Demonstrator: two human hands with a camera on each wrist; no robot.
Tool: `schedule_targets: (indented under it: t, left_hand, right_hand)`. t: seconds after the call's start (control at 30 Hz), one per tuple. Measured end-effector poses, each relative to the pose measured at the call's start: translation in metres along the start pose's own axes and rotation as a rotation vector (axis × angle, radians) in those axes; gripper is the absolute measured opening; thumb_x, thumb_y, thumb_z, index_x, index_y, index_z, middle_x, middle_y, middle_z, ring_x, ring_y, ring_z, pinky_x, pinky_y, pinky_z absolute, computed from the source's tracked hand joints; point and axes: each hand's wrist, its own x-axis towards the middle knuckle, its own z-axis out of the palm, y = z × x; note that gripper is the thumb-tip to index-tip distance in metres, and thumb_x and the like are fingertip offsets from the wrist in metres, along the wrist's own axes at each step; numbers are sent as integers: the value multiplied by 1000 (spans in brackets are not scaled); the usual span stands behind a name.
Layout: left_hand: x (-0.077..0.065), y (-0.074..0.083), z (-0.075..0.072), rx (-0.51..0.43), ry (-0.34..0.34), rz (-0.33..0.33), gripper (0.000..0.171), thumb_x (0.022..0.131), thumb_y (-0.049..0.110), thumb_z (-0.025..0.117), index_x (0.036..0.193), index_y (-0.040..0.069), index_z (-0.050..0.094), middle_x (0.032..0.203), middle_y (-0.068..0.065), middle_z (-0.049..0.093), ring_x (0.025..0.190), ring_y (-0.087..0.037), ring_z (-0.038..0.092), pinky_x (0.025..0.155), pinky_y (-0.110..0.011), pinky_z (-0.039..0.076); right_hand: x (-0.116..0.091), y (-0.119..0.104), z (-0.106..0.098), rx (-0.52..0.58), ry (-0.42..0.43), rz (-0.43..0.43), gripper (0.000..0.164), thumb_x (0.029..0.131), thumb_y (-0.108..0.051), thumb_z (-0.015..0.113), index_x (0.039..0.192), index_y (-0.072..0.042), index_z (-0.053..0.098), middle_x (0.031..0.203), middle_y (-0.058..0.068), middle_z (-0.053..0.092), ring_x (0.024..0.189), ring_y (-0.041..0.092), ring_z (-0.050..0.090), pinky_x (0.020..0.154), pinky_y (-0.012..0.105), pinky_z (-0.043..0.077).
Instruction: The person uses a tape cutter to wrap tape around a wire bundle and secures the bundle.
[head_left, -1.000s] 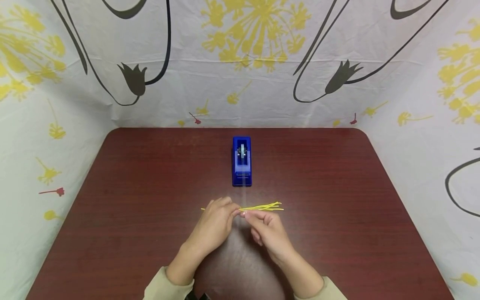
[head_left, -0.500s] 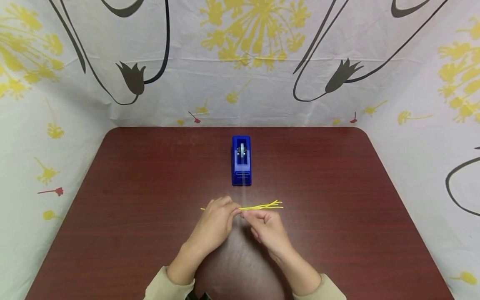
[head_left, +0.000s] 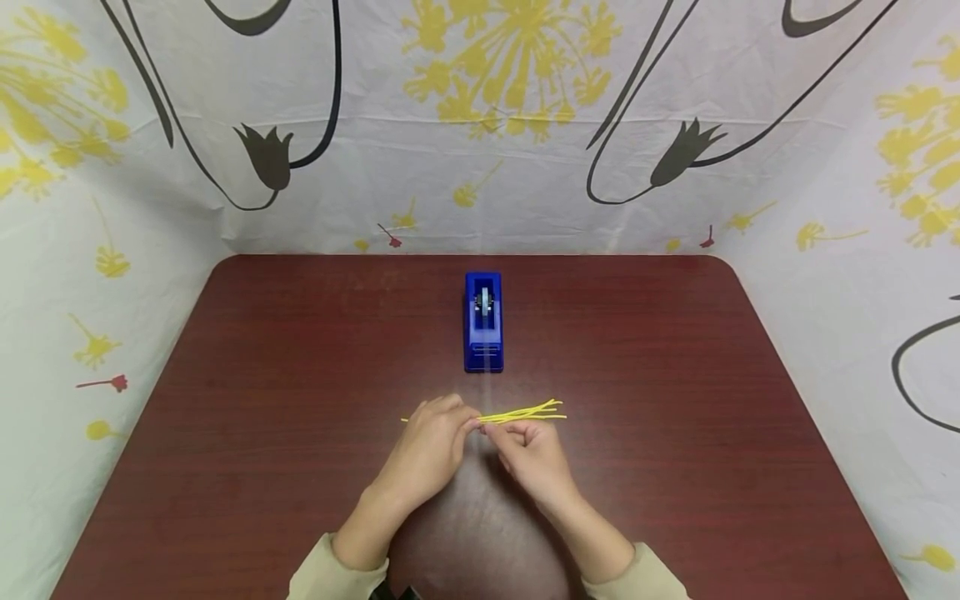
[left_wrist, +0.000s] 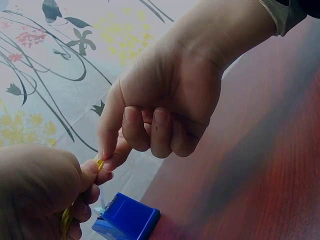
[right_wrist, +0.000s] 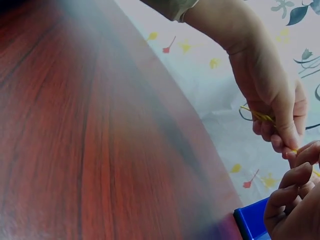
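Observation:
A bundle of thin yellow strands (head_left: 525, 412) lies crosswise between the two hands, its loose ends fanning out to the right. My left hand (head_left: 431, 446) pinches it near the middle, and its palm covers most of the left part. Thumb and finger of my right hand (head_left: 536, 458) pinch at the same spot, touching or nearly touching the left fingertips. In the left wrist view the other fingers of the right hand (left_wrist: 160, 100) are curled. Beyond the hands stands a blue tape dispenser (head_left: 484, 354). Exactly what the right fingertips grip is hidden.
The dark red wooden table (head_left: 315, 350) has rounded far corners. White cloth (head_left: 420, 192) with printed flowers surrounds its back and sides. A pale streak runs from the dispenser toward the hands; I cannot tell whether it is tape or a reflection.
The right hand has turned slightly, and its lower fingers are now out of sight in the head view. The strands' right ends have shifted a little. The left hand has stayed in place.

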Motion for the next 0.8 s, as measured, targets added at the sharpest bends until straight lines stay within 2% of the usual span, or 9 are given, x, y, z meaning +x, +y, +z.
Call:
schedule_targets:
  t: [0.23, 0.37, 0.6, 0.7, 0.8]
  left_hand:
    - [-1, -1, 1, -2, 14, -2, 8, 95, 11, 70, 91, 11, 77, 76, 8, 55, 69, -11, 51, 71, -34, 44]
    - [-1, -2, 2, 2, 15, -4, 8, 95, 10, 70, 93, 10, 77, 77, 7, 56, 69, -12, 53, 72, -35, 47]
    - [-1, -3, 2, 11, 22, -7, 9, 96, 11, 69, 92, 10, 77, 75, 8, 54, 67, -12, 51, 69, -33, 46]
    - [-1, -4, 2, 17, 21, -11, 9, 96, 12, 69, 92, 10, 77, 76, 8, 55, 68, -13, 53, 69, -33, 47]
    - [-1, -5, 3, 27, 17, -19, 9, 96, 12, 69, 91, 9, 77, 76, 7, 56, 68, -13, 54, 69, -34, 47]
  right_hand:
    - [4, 1, -2, -104, -12, -62, 25, 97, -10, 68, 95, 15, 72, 46, -3, 50, 41, 8, 43, 43, 18, 28]
    - [5, 0, -4, -170, -19, -96, 23, 97, -11, 69, 95, 11, 74, 46, 0, 55, 37, 8, 45, 38, 17, 31]
    - [7, -1, -6, -247, -29, -114, 28, 97, -18, 70, 86, 8, 75, 48, 5, 59, 36, 9, 50, 38, 23, 43]
    - [6, -1, -8, -261, -43, -131, 31, 98, -16, 69, 80, 8, 74, 46, 2, 56, 36, 8, 50, 38, 22, 43]
    - [4, -2, -10, -216, -81, -141, 30, 99, -11, 65, 80, 11, 72, 45, 0, 51, 37, 7, 47, 39, 21, 41]
